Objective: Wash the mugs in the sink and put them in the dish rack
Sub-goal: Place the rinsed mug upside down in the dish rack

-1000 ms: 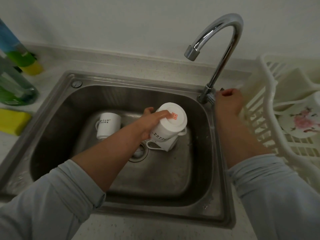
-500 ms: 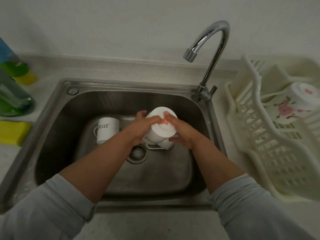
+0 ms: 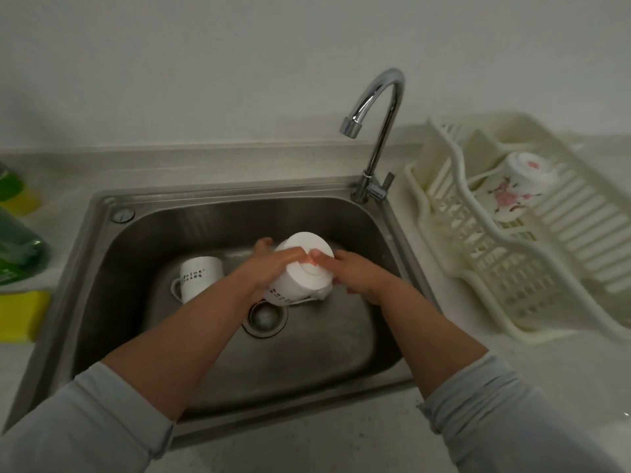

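1. The sink (image 3: 307, 367) is big and shiny.
2. The dish rack (image 3: 512, 281) sits on the tabletop (image 3: 341, 438), right of the sink.
3. The left hand (image 3: 269, 268) and right hand (image 3: 356, 273) both wrap around a white mug (image 3: 300, 285), tipped over the drain (image 3: 264, 317).
4. Another mug (image 3: 199, 278) stands in the sink, on the left.

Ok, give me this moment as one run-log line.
step: washing | left hand: grips mug over sink | right hand: holds mug, thumb on base | second mug: in sink | dish rack: floral crockery

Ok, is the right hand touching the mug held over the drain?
Touching. Head view shows the right hand clasping the upturned mug, opposite the gripping left hand.
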Tool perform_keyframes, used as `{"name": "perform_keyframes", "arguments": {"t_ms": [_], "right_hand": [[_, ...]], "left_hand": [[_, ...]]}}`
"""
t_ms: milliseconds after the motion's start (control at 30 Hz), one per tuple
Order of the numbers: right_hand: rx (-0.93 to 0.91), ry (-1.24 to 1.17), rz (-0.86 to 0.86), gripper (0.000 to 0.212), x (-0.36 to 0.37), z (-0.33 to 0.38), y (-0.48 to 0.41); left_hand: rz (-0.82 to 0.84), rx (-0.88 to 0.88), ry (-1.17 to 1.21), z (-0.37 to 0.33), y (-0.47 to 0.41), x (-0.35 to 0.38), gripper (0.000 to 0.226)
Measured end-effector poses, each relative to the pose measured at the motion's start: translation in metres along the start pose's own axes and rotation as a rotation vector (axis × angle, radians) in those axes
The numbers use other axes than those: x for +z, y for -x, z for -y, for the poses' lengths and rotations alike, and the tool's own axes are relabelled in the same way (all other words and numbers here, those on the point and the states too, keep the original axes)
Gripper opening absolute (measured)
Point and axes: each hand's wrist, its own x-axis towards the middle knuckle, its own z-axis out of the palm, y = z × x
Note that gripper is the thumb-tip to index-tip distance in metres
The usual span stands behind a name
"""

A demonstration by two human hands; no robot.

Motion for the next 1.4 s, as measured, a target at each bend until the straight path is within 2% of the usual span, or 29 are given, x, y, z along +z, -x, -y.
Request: {"name": "perform_keyframes", "arguments": {"t_ms": [133,233,267,333,400,467,533,600,667,767,833,933,1100,1300,1400], "right_hand": [[0.037,0.09,0.075,0.062,-0.02,0.009,0.014],[-0.08,0.083,0.022,0.042,-0.05,0.028,0.028],[-0.116,0.088,0.01,0.035,-0.064,0.037,0.034],[-0.181,0.107,-0.014,0.034,-0.095,0.055,0.052],[-0.209,0.125,-0.06,0.043,-0.132,0.068,0.069],[-0.213,0.156,-0.116,0.049,-0.173,0.074,0.089],[-0.207,0.141,-0.132,0.05,-0.216,0.069,0.105],[-0.183,0.087,-0.131,0.053,-0.256,0.055,0.116],[-0.134,0.026,-0.16,0.054,-0.288,0.034,0.119],[-0.028,-0.026,-0.214,0.049,-0.319,0.002,0.113],[0.044,-0.063,-0.225,0.046,-0.327,-0.016,0.103],[0.107,-0.14,-0.215,0.041,-0.325,-0.034,0.08],[0.191,-0.276,-0.221,0.045,-0.306,-0.049,0.039],[0.142,-0.356,-0.229,0.041,-0.293,-0.054,0.012],[0.158,-0.379,-0.219,0.04,-0.294,-0.053,0.006]], "left_hand": [[0.055,0.053,-0.096,-0.026,0.009,0.002,0.087],[0.073,0.078,-0.054,-0.058,0.027,0.013,0.084],[0.099,0.091,-0.028,-0.07,0.035,0.02,0.072],[0.166,0.142,0.045,-0.095,0.056,0.04,0.036],[0.171,0.212,0.087,-0.119,0.073,0.065,0.022],[0.136,0.32,0.095,-0.139,0.082,0.094,0.03],[0.092,0.405,0.11,-0.16,0.086,0.128,0.064],[0.079,0.448,0.076,-0.178,0.083,0.165,0.079],[0.076,0.476,-0.04,-0.192,0.075,0.205,0.077],[-0.025,0.467,-0.366,-0.199,0.057,0.251,0.08],[-0.057,0.461,-0.511,-0.199,0.045,0.27,0.072],[-0.083,0.486,-0.554,-0.198,0.031,0.283,0.051],[-0.179,0.502,-0.712,-0.193,0.006,0.279,0.034],[-0.2,0.469,-0.92,-0.193,0.0,0.282,0.034],[-0.203,0.468,-0.908,-0.196,0.0,0.28,0.035]]}}
